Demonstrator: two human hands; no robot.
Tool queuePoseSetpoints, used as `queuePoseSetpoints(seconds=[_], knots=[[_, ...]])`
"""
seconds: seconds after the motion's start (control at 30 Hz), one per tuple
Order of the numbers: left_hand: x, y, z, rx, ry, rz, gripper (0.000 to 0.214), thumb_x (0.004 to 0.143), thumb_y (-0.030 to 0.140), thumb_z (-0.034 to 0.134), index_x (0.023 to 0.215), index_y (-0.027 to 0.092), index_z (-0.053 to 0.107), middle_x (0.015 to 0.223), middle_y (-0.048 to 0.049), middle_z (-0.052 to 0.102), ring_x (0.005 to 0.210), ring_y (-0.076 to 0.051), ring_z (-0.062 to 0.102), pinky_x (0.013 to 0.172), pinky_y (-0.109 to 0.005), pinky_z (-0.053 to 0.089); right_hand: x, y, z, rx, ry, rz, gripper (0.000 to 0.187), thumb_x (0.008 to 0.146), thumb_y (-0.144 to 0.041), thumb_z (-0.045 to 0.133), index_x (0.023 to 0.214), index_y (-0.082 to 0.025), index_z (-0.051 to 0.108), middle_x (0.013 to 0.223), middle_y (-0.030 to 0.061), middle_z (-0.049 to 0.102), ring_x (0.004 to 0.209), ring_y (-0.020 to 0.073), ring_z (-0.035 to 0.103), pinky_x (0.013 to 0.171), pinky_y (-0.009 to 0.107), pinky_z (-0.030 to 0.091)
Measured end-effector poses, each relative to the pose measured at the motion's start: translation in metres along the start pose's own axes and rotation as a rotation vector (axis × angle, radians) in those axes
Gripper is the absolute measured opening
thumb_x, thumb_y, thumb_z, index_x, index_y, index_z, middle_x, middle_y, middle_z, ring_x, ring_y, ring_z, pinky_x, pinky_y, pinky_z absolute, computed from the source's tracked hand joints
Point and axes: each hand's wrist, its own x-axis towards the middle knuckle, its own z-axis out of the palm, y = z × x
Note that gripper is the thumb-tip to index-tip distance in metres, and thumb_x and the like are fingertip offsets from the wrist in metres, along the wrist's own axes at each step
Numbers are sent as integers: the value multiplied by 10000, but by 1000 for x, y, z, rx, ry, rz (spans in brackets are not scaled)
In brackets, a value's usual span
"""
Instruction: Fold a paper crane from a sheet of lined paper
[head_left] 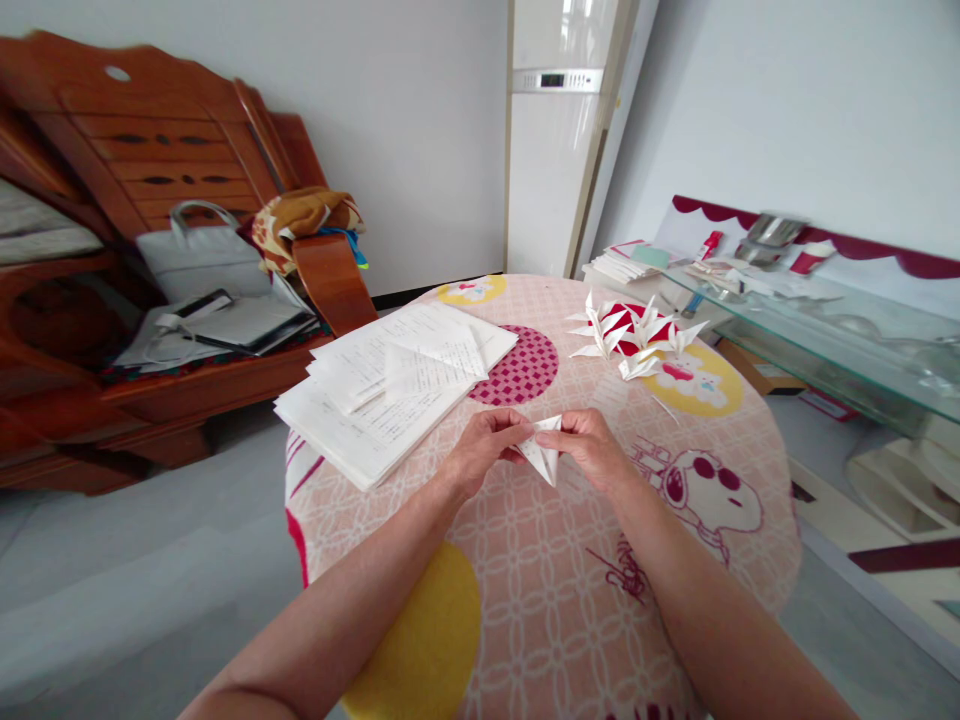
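Evidently placed within reach, written sheets (397, 385) lie beyond my left fingers (513, 435); these pinch a folded paper (543, 459) with my right fingers (574, 430), probably steadying its creases; white paper figures (637, 330) sit beyond, rightward, apparently clear of handling.

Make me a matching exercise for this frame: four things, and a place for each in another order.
1. folded paper
2. stack of sheets
3. pointed paper figures
4. grey bag

A. far right part of the table
B. on the wooden bench
C. between left hand and right hand
D. left part of the table

Pairs: 1-C, 2-D, 3-A, 4-B
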Motion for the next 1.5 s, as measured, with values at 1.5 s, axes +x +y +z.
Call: queuePoseSetpoints(seconds=[1.5], knots=[[3, -1, -13, -105, -9, -45, 436, 545, 448, 911, 668, 123, 647, 579, -14, 647, 505, -100, 592, 535, -209, 477, 0, -3, -3, 104, 12, 30, 227, 640, -358, 824, 731, -155, 782, 692, 45, 745, 595, 160, 639, 605, 277, 489]])
